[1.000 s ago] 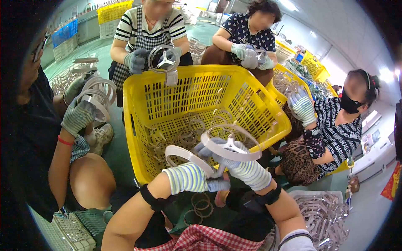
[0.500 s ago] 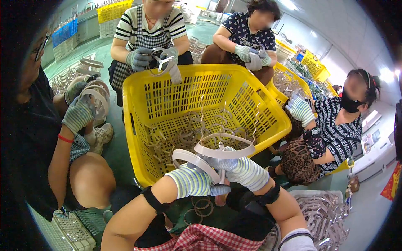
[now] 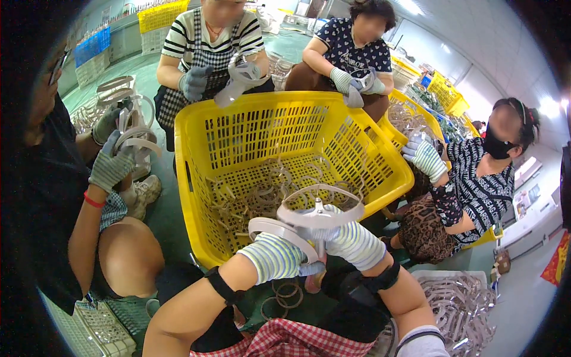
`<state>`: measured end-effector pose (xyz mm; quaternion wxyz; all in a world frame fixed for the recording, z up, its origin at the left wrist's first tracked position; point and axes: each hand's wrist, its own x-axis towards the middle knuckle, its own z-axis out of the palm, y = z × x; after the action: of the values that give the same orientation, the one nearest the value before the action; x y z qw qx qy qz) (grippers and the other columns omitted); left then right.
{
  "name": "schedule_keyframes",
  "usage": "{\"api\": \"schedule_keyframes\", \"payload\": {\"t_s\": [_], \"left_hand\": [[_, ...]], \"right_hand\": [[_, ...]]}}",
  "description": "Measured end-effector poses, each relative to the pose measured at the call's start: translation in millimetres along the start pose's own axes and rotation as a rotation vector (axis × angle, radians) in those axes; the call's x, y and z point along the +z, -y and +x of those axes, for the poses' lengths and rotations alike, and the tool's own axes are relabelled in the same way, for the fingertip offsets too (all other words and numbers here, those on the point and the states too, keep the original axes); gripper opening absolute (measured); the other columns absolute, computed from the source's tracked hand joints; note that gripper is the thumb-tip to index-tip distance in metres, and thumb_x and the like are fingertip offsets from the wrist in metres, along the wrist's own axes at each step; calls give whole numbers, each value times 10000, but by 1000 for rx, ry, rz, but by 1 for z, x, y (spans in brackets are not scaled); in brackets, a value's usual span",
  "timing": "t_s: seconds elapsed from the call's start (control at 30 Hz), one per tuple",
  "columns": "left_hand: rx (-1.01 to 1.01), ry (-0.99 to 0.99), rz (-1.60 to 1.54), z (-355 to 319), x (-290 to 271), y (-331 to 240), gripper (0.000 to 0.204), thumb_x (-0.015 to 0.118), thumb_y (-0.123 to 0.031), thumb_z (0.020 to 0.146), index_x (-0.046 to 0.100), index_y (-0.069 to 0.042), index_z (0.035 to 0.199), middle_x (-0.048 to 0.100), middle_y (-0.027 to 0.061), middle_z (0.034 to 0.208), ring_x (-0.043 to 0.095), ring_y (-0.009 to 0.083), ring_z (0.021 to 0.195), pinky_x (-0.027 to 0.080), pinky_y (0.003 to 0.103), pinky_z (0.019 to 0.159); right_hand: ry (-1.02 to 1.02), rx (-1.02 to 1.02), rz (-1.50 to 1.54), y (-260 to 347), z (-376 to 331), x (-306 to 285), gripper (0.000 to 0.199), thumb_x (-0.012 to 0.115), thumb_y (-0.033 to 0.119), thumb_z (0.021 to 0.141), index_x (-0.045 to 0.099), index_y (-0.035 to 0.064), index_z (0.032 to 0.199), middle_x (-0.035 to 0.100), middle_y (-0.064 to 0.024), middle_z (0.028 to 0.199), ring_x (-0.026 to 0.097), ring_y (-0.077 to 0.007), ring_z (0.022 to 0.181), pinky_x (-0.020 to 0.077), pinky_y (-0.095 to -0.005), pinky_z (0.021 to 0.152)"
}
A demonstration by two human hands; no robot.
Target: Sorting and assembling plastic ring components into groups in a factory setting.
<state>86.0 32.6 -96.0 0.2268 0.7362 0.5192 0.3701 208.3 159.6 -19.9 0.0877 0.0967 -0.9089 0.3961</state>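
Note:
Both my hands wear striped knit gloves. My left hand (image 3: 275, 257) and my right hand (image 3: 352, 243) grip the same white plastic ring part (image 3: 318, 214), a hoop with a hub and curved spokes, held just over the near rim of a big yellow plastic basket (image 3: 196, 196). Many pale rings (image 3: 267, 193) of the same kind lie loose on the basket floor. A few thin rings (image 3: 285, 293) lie on the floor below my wrists.
Several other gloved people sit around the basket, each holding ring parts: one at left (image 3: 113, 163), two at the back (image 3: 196, 80), one masked at right (image 3: 425, 157). A pile of grey rings (image 3: 461, 303) lies at lower right. More yellow crates (image 3: 443, 89) stand behind.
My hands and the ring part have shifted slightly right and toward me at the basket's near rim. The person at the left brought their ring closer to their chest.

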Motion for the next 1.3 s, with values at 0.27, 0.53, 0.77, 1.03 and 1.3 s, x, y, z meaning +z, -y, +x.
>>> {"api": "schedule_keyframes", "payload": {"t_s": [0.27, 0.53, 0.77, 1.03, 1.3], "left_hand": [[-82, -22, 528, 12, -42, -46, 489, 518, -555, 853, 677, -92, 854, 634, 152, 692, 605, 346, 567, 494, 441, 537], [312, -708, 513, 22, -85, -53, 322, 671, -39, 692, 642, -65, 1012, 623, 120, 919, 617, 285, 652, 503, 340, 577], [131, -329, 240, 5, -86, -39, 199, 657, -38, 774, 636, -33, 971, 617, 108, 875, 605, 261, 682, 492, 303, 621], [-194, -883, -948, -16, -124, -34, 280, 562, -296, 933, 570, -52, 1070, 538, -36, 751, 325, 5, 453, 271, 150, 397], [-231, -721, -1066, -13, -124, -40, 280, 568, -299, 929, 580, -53, 1061, 551, -17, 742, 331, 20, 427, 259, 155, 383]], "right_hand": [[-484, 352, 873, 16, 11, -15, 504, 631, 256, 849, 485, 27, 1274, 561, -101, 1200, 553, -199, 1099, 447, -337, 956], [-853, 393, 1271, -14, 2, -41, 288, 630, 211, 871, 558, 46, 1096, 627, -82, 947, 622, -209, 898, 502, -378, 884], [-707, 409, 1234, -15, -1, -45, 257, 641, 226, 863, 558, 68, 1048, 628, -93, 957, 617, -217, 904, 484, -372, 910], [-421, 418, 168, 7, -10, -47, 317, 652, 101, 835, 513, 26, 1110, 628, -85, 1011, 584, -138, 915, 482, -293, 859], [-446, 200, -83, 3, -4, -41, 277, 702, 117, 780, 617, 12, 1022, 659, -98, 875, 650, -188, 785, 518, -314, 719]]}}
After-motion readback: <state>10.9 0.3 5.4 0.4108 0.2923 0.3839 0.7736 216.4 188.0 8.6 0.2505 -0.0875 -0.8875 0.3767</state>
